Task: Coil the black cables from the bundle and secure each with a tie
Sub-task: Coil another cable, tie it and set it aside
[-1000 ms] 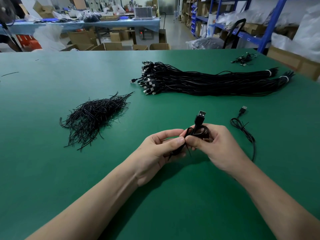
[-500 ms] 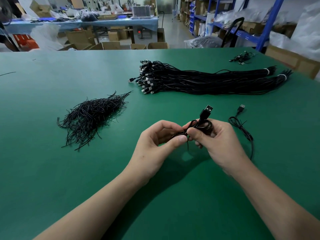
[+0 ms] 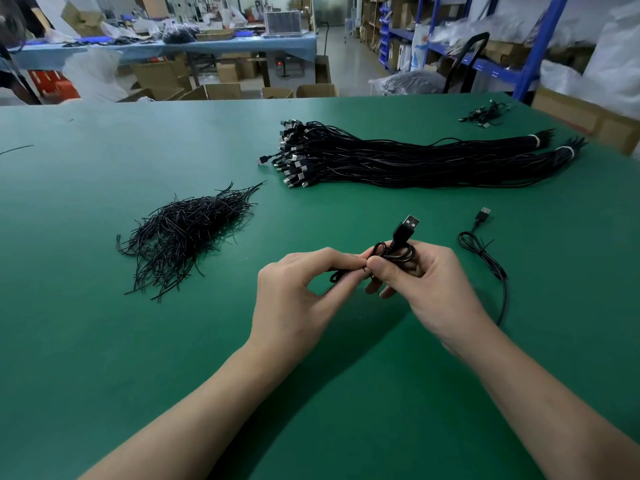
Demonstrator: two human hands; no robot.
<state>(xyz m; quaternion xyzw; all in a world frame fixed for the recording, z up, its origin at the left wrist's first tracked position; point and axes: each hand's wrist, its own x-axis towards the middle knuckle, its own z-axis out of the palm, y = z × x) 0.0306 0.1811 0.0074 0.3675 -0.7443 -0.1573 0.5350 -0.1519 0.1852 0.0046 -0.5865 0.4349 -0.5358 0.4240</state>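
Both hands meet above the green table (image 3: 86, 341), holding a coiled black cable (image 3: 398, 252) whose USB plug (image 3: 406, 229) sticks up. My right hand (image 3: 426, 289) grips the coil with thumb over it. My left hand (image 3: 304, 292) pinches a thin black tie at the coil's left side. The big bundle of black cables (image 3: 415, 161) lies beyond, bound with white bands at its right end. A pile of black ties (image 3: 183, 233) lies to the left.
One tied cable (image 3: 485, 258) lies on the table right of my right hand, its plug pointing away. A few more cables (image 3: 485, 114) sit at the far right corner. Boxes, shelves and another table stand behind.
Both hands stay together on the coil with small finger shifts at the tie. The plug tilted a little to the right, then stayed so.
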